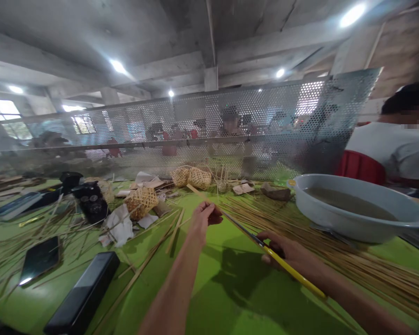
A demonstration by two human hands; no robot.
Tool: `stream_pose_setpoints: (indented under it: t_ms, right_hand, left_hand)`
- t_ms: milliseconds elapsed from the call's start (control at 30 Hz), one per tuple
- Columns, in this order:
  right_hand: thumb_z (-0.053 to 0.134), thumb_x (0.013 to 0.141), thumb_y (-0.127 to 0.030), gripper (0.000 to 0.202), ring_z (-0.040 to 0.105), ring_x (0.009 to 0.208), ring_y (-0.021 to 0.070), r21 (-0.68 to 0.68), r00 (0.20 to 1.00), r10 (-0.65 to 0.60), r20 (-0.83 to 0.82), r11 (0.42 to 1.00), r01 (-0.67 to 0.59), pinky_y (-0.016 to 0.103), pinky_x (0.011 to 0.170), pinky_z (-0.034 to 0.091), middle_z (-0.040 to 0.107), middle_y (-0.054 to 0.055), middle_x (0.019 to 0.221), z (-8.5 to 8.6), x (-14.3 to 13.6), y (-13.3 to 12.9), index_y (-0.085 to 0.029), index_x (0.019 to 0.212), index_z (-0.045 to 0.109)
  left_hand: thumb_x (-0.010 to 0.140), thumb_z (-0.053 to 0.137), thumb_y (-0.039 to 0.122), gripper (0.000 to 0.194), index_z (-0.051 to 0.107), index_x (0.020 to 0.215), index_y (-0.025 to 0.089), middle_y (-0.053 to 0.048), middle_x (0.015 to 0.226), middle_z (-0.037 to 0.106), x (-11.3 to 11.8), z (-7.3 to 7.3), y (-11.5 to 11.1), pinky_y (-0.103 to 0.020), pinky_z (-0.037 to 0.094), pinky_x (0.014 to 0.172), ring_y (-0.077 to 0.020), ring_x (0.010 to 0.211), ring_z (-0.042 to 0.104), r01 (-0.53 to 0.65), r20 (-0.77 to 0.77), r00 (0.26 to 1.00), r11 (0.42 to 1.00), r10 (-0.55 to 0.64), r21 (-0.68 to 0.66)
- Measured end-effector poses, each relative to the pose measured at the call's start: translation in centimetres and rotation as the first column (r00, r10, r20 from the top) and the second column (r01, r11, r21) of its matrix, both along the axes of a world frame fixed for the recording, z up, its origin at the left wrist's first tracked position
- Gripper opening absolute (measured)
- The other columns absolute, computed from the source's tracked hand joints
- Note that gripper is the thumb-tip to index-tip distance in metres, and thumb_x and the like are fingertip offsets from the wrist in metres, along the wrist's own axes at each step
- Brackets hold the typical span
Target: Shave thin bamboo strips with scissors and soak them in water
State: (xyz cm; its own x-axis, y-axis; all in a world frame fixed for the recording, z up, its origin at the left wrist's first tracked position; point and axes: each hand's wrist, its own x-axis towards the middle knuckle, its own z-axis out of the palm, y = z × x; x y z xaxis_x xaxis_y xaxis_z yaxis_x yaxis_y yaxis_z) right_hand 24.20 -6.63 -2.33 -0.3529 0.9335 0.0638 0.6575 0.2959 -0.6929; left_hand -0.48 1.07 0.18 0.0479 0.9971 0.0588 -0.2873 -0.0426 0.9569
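Observation:
My left hand is closed in a pinch on a thin bamboo strip. The strip's pale end sticks out beyond the fingers, towards the back of the table. On the right, my right hand is wrapped round a slim bladed tool, which looks like a knife with a long yellow handle. Its narrow dark blade points towards my left hand and lies along the strip's line. Whether the edge touches the strip, I cannot tell. Both hands are over the green table, casting a shadow on it.
Long bamboo strips lie along the right. A basin of cloudy water stands behind them. Woven bamboo pieces and paper scraps lie at the back left. A phone and a black case are nearer. A person sits at right.

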Motion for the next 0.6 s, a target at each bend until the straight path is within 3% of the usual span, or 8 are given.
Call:
stream_pose_setpoints:
  t_ms: [100, 500, 600]
  right_hand:
    - [0.059, 0.083, -0.049, 0.039, 0.06, 0.073, 0.0207, -0.056, 1.0, 0.024, -0.007, 0.998, -0.025, 0.028, 0.063, 0.04, 0.067, 0.001, 0.082, 0.19, -0.09, -0.06, -0.024, 0.113, 0.055]
    - [0.057, 0.083, -0.056, 0.046, 0.056, 0.066, 0.0179, -0.065, 0.999, 0.022, -0.031, 0.998, -0.024, 0.027, 0.058, 0.039, 0.064, -0.001, 0.075, 0.0, -0.04, 0.0, -0.024, 0.116, 0.055]
    - [0.056, 0.083, -0.056, 0.047, 0.056, 0.065, 0.0176, -0.039, 0.999, 0.005, -0.045, 0.999, -0.006, 0.026, 0.056, 0.037, 0.063, -0.002, 0.072, -0.14, -0.11, -0.05, -0.024, 0.117, 0.055]
  left_hand:
    - [0.074, 0.07, 0.037, 0.023, 0.061, 0.071, 0.016, -0.002, 0.065, 0.067, 0.03, 0.0, 0.0, -0.025, 0.052, 0.058, -0.0111, 0.051, 0.061, 0.0, -0.01, 1.0, 1.0, 0.0, 0.001]
    - [0.075, 0.069, 0.039, 0.024, 0.06, 0.072, 0.017, -0.001, 0.067, 0.066, -0.28, 0.32, -0.07, -0.023, 0.051, 0.057, -0.0098, 0.051, 0.059, -0.036, -0.008, 0.999, 0.996, 0.037, 0.077]
    - [0.075, 0.069, 0.036, 0.022, 0.059, 0.073, 0.017, -0.001, 0.066, 0.066, 0.05, 0.28, -0.21, -0.023, 0.051, 0.056, -0.01, 0.051, 0.059, 0.004, -0.013, 1.0, 0.998, -0.003, 0.065]
